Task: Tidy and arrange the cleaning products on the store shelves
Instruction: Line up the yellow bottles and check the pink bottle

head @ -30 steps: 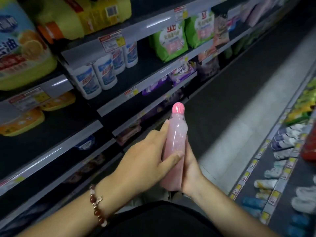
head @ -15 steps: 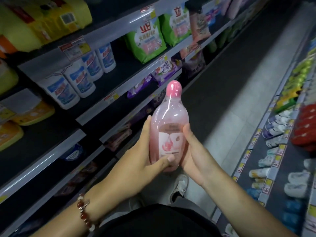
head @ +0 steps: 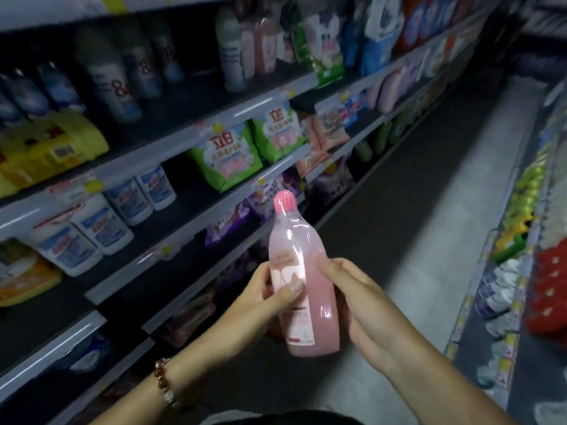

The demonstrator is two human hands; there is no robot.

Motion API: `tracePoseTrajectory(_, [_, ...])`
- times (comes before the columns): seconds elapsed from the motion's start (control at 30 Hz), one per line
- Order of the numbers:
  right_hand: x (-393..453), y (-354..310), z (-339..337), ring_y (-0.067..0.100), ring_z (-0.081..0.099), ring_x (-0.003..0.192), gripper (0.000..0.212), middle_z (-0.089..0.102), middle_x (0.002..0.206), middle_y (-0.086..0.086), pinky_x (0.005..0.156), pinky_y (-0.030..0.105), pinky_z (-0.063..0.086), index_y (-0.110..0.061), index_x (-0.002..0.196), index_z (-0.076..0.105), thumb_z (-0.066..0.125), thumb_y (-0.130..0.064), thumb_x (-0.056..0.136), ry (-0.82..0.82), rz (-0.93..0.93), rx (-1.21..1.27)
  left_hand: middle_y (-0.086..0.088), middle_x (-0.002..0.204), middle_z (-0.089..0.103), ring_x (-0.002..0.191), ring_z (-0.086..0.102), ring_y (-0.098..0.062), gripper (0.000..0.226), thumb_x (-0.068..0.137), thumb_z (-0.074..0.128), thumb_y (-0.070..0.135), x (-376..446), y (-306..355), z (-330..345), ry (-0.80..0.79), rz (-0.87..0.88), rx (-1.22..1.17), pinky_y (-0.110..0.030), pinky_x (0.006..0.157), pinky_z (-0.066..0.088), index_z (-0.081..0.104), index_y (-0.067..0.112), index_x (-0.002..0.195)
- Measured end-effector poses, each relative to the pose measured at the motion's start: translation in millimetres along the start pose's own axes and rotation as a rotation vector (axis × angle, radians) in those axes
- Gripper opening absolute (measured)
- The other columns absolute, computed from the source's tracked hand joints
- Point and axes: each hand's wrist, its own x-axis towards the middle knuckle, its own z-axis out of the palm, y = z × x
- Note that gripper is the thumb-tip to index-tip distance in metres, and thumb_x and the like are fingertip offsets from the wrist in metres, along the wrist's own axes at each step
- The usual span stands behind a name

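Store shelving runs along the left of a dim aisle, stocked with green detergent bags and white tubs. Over the aisle floor, both hands hold a pink bottle nearly upright, its pink cap tilted slightly left. From the left, the left hand wraps the bottle, thumb laid across the white label, a beaded bracelet on its wrist. From the right side, the right hand cups the bottle, fingertips pressing its upper body
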Motion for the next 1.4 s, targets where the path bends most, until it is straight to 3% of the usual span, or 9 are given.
tracePoseTrajectory(0.1, [11.3, -25.9, -31.3, 0.03, 0.068, 0.116, 0.042, 0.075, 0.115, 0.011, 0.11, 0.055, 0.045, -0.016, 0.115, 0.073, 0.067, -0.042, 0.082, -0.031, -0.009, 0.056, -0.017, 0.117, 0.068, 0.111, 0.067, -0.044, 0.056, 0.062, 0.072, 0.056, 21.3, 22.2, 29.3, 0.073, 0.062, -0.03, -0.061, 0.097, 0.053, 0.053, 0.028, 0.106])
tracePoseTrajectory(0.27, [25.7, -62.2, -57.9, 0.018, 0.071, 0.111, 0.036, 0.076, 0.117, 0.001, 0.104, 0.04, 0.052, -0.021, 0.129, 0.065, 0.062, -0.021, 0.093, -0.173, -0.102, 0.004, -0.017, 0.12, 0.07, 0.107, 0.071, -0.036, 0.089, 0.06, 0.079, 0.06, 64.9, 46.9, 46.2, 0.18, 0.102, 0.003, -0.055, 0.095, 0.056, 0.051, 0.011, 0.129])
tracePoseTrajectory(0.4, [54.2, -84.7, -61.9, 0.007, 0.073, 0.102, 0.039, 0.076, 0.109, -0.014, 0.084, 0.024, 0.058, -0.037, 0.124, 0.061, 0.068, -0.016, 0.093, -0.217, -0.221, -0.144, -0.018, 0.121, 0.069, 0.107, 0.071, -0.036, 0.082, 0.067, 0.07, 0.05, 101.4, 72.3, 44.8, 0.224, 0.157, 0.083, -0.057, 0.096, 0.056, 0.049, 0.008, 0.134])
tracePoseTrajectory(0.53, [94.1, -115.1, -58.1, 0.007, 0.072, 0.103, 0.05, 0.074, 0.116, -0.012, 0.095, 0.035, 0.057, -0.038, 0.137, 0.055, 0.072, -0.027, 0.091, -0.186, -0.253, -0.197, -0.015, 0.12, 0.07, 0.107, 0.071, -0.034, 0.071, 0.078, 0.066, 0.052, 140.0, 90.0, 32.2, 0.272, 0.215, 0.147, -0.057, 0.096, 0.055, 0.05, 0.011, 0.134])
tracePoseTrajectory(0.67, [147.1, -143.2, -63.7, 0.01, 0.073, 0.103, 0.035, 0.075, 0.114, -0.009, 0.098, 0.04, 0.056, -0.04, 0.125, 0.062, 0.068, -0.026, 0.094, -0.207, -0.231, -0.203, -0.015, 0.12, 0.071, 0.102, 0.074, -0.035, 0.058, 0.086, 0.071, 0.044, 191.9, 94.6, 15.0, 0.249, 0.195, 0.108, -0.061, 0.087, 0.059, 0.051, 0.018, 0.134])
tracePoseTrajectory(1.0, [297.3, -205.6, -80.0, 0.008, 0.074, 0.098, 0.03, 0.078, 0.106, -0.01, 0.092, 0.033, 0.057, -0.043, 0.11, 0.063, 0.064, -0.016, 0.096, -0.244, -0.172, -0.332, -0.007, 0.109, 0.076, 0.092, 0.077, -0.028, 0.038, 0.094, 0.066, 0.034, 330.5, 119.1, -5.6, 0.296, 0.188, 0.012, -0.044, 0.076, 0.065, 0.051, 0.026, 0.128])
tracePoseTrajectory(1.2, [376.8, -230.8, -94.5, 0.006, 0.074, 0.095, 0.048, 0.077, 0.101, -0.018, 0.076, 0.023, 0.059, -0.05, 0.102, 0.06, 0.066, -0.004, 0.092, -0.302, -0.209, -0.462, 0.004, 0.122, 0.07, 0.102, 0.075, -0.018, 0.084, 0.07, 0.086, 0.058, 405.3, 114.6, -7.2, 0.408, 0.159, 0.069, -0.046, 0.084, 0.063, 0.043, 0.031, 0.138])
tracePoseTrajectory(1.3, [415.3, -245.7, -97.6, 0.004, 0.073, 0.096, 0.051, 0.076, 0.098, -0.021, 0.077, 0.021, 0.059, -0.054, 0.102, 0.057, 0.067, -0.005, 0.091, -0.351, -0.235, -0.525, 0.007, 0.122, 0.07, 0.105, 0.073, -0.014, 0.08, 0.07, 0.088, 0.054, 435.6, 114.5, -5.7, 0.441, 0.177, 0.044, -0.042, 0.079, 0.064, 0.045, 0.039, 0.135])
tracePoseTrajectory(1.4, [458.5, -254.4, -98.6, 0.001, 0.07, 0.102, 0.05, 0.074, 0.109, -0.019, 0.09, 0.029, 0.059, -0.047, 0.128, 0.059, 0.068, -0.014, 0.092, -0.374, -0.258, -0.552, 0.018, 0.116, 0.069, 0.104, 0.071, -0.005, 0.064, 0.069, 0.086, 0.054, 465.1, 123.6, -2.4, 0.566, 0.212, 0.081, -0.037, 0.086, 0.063, 0.047, 0.054, 0.119])
